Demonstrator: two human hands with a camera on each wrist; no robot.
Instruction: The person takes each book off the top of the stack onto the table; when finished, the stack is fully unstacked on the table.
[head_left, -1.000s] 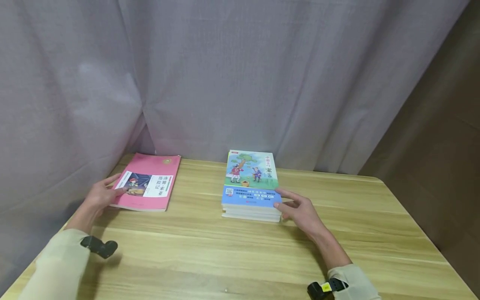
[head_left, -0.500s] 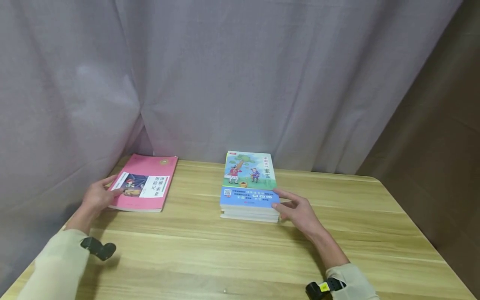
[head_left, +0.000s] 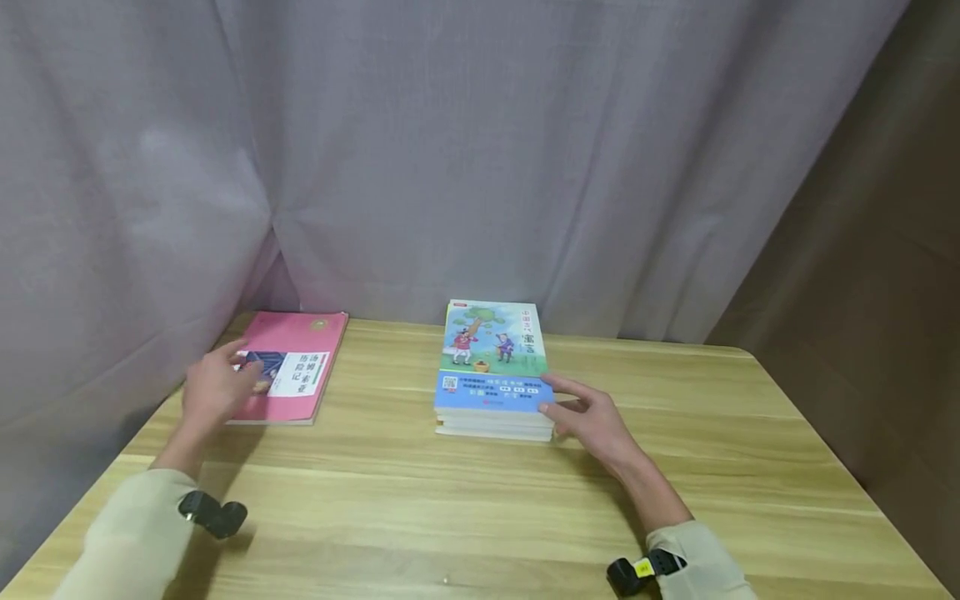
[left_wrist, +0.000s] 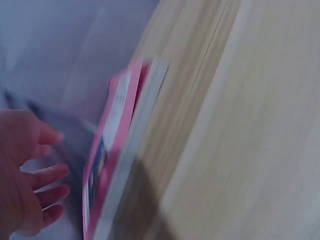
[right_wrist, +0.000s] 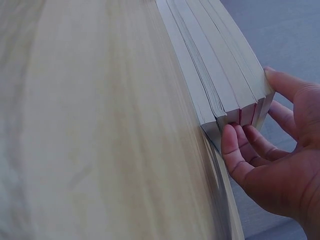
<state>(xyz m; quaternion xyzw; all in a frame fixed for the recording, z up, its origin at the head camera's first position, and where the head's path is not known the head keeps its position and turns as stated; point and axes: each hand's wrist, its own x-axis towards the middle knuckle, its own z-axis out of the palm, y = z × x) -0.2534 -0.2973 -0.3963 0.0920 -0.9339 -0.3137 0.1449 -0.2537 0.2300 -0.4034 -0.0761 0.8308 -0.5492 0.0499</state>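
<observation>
A pink book [head_left: 296,404] lies at the table's far left, its cover showing a picture panel and white title box. Above its left side, my left hand [head_left: 213,387] hovers with fingers spread and loosely bent. In the left wrist view that hand [left_wrist: 25,180] is apart from the book [left_wrist: 117,135], holding nothing. A stack of several books [head_left: 491,350] sits at the back middle, topped by a blue-green illustrated cover. My right hand [head_left: 596,421] touches the stack's near right corner. The right wrist view shows its relaxed fingertips [right_wrist: 232,137] against the side of the page blocks [right_wrist: 215,55].
The wooden table [head_left: 375,508] has light grain and a rounded far right corner. Grey curtain [head_left: 412,150] hangs right behind both book groups and along the left. A brown surface [head_left: 885,333] borders the right. Black wrist cameras [head_left: 217,515] sit on both cuffs.
My left hand has let go of the pink book's left edge and lifted up and slightly right. My right hand stays at the stack. The head view has shifted slightly.
</observation>
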